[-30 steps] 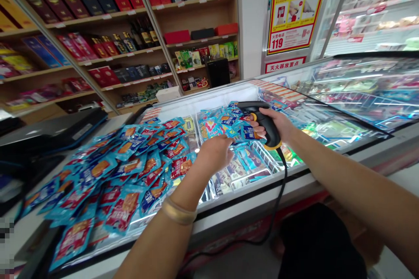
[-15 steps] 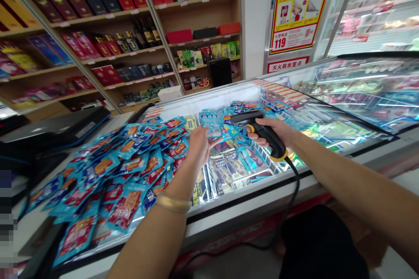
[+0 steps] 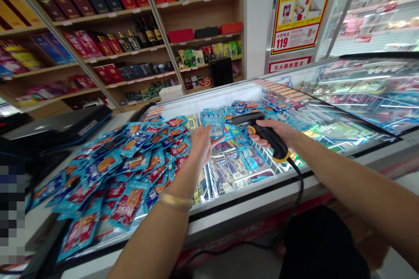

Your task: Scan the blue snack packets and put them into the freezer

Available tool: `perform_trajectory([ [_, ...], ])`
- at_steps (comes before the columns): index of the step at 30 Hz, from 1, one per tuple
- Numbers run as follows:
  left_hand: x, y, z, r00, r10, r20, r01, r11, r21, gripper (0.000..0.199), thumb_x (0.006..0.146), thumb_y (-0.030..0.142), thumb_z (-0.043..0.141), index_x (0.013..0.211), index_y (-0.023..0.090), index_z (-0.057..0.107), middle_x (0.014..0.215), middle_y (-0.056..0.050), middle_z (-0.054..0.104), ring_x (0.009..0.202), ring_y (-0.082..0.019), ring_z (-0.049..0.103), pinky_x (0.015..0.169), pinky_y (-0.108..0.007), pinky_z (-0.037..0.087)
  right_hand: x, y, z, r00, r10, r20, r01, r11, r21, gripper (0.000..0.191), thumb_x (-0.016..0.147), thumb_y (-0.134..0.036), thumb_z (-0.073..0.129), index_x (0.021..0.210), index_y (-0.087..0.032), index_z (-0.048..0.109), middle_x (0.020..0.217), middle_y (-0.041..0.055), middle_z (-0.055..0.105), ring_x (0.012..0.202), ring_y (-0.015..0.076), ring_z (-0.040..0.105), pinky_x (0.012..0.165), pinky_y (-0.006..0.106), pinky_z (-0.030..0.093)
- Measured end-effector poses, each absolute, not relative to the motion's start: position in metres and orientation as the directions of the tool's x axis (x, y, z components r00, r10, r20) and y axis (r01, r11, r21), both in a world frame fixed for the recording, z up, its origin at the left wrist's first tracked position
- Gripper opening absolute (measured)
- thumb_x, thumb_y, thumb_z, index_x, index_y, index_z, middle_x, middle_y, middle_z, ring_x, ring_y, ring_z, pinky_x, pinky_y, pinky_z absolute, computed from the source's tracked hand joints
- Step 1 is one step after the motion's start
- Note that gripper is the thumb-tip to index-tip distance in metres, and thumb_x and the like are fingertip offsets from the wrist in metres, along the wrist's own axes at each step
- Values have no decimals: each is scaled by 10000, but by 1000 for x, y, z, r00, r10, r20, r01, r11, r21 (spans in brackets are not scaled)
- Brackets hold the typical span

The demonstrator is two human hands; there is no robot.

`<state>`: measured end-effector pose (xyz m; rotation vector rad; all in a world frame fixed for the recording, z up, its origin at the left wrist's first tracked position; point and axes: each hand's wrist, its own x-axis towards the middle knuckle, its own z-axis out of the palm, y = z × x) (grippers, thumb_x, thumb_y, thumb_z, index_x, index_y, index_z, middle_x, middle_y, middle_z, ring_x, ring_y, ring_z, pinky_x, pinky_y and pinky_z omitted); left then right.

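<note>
My left hand point(image 3: 202, 143) is closed on a light-blue snack packet point(image 3: 213, 123), held above the freezer basket with its printed back towards me. In my right hand point(image 3: 273, 132) is a black and yellow barcode scanner point(image 3: 274, 140), fingers wrapped round its handle. The scanner's head points left, close to the packet. A large heap of blue snack packets point(image 3: 131, 163) with red and dark-blue labels lies left of my left hand on the freezer's glass top. More blue packets point(image 3: 247, 105) lie beyond the scanner.
A chest freezer point(image 3: 235, 202) with wire baskets and ice-cream packs point(image 3: 229, 168) is below my hands. The scanner's black cable point(image 3: 299, 187) hangs down its front. At the left stands a black device point(image 3: 65, 128). Shelves point(image 3: 111, 15) of boxes line the back, beside a fire notice point(image 3: 301, 8).
The view has shifted slightly, so everything sits a little further right. Both hands keep nearly the same pose, with the packet and the scanner still held close together.
</note>
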<state>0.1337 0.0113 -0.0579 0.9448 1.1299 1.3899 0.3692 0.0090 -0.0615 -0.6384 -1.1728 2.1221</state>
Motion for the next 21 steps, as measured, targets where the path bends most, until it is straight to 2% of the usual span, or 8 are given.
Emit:
perform_trajectory([
  [3, 131, 12, -54, -129, 992, 7, -133, -24, 991, 268, 837, 220, 527, 1095, 180, 592, 1061, -72, 693, 883, -186, 683, 879, -449, 573, 365, 10, -61, -681, 728, -84, -346, -421, -839, 222, 837, -361, 607, 910, -162, 540, 691, 17, 535, 490, 93, 424, 410, 199, 374],
  [5, 121, 12, -47, -187, 965, 184, 121, -163, 979, 302, 860, 238, 486, 1127, 173, 611, 1133, -91, 691, 995, -218, 670, 941, -440, 534, 359, 11, -60, -672, 737, -65, -384, -423, -821, 222, 830, -361, 608, 909, -167, 536, 686, 15, 527, 484, 95, 416, 403, 202, 369],
  [8, 91, 9, -28, -156, 846, 510, 618, -319, 719, 388, 889, 244, 424, 1217, 169, 617, 1252, -115, 662, 1184, -263, 594, 1064, -431, 428, 342, 11, -57, -677, 735, -48, -406, -426, -809, 228, 829, -361, 609, 905, -160, 533, 692, 19, 529, 487, 97, 431, 412, 205, 384],
  [10, 63, 3, -13, -86, 797, 598, 833, -273, 482, 475, 915, 249, 371, 1355, 182, 536, 1315, -124, 631, 1242, -281, 560, 1103, -453, 373, 328, 11, -54, -697, 715, -45, -401, -441, -803, 231, 839, -362, 602, 909, -154, 530, 693, 21, 529, 496, 96, 446, 427, 199, 396],
  [13, 17, -7, 2, -65, 795, 603, 979, -67, 193, 542, 930, 217, 304, 1457, 203, 432, 1347, -130, 612, 1265, -294, 547, 1156, -538, 249, 305, 11, -52, -726, 686, -40, -395, -464, -792, 224, 868, -363, 570, 916, -148, 529, 683, 19, 527, 499, 96, 452, 440, 195, 405],
  [15, -8, -12, 2, -100, 843, 529, 995, 70, 78, 536, 944, 283, 307, 1460, 196, 426, 1388, -147, 578, 1329, -337, 480, 1154, -626, 173, 292, 12, -54, -742, 670, -30, -392, -471, -790, 223, 880, -364, 554, 921, -145, 532, 683, 22, 533, 497, 97, 454, 439, 197, 408],
  [19, -36, -15, -10, -134, 948, 289, 988, 149, -29, 595, 948, 473, 303, 1427, 156, 462, 1496, -168, 455, 1407, -379, 369, 1128, -705, 129, 281, 12, -60, -766, 642, -34, -373, -488, -789, 224, 876, -359, 560, 926, -141, 541, 698, 34, 549, 507, 100, 467, 442, 197, 411],
  [21, -37, -15, -15, -123, 943, 309, 988, 145, -51, 608, 956, 476, 273, 1425, 140, 465, 1523, -162, 417, 1434, -363, 330, 1150, -671, 131, 283, 11, -61, -761, 647, -41, -374, -489, -788, 230, 867, -360, 573, 918, -138, 542, 700, 36, 549, 507, 96, 464, 447, 195, 413],
])
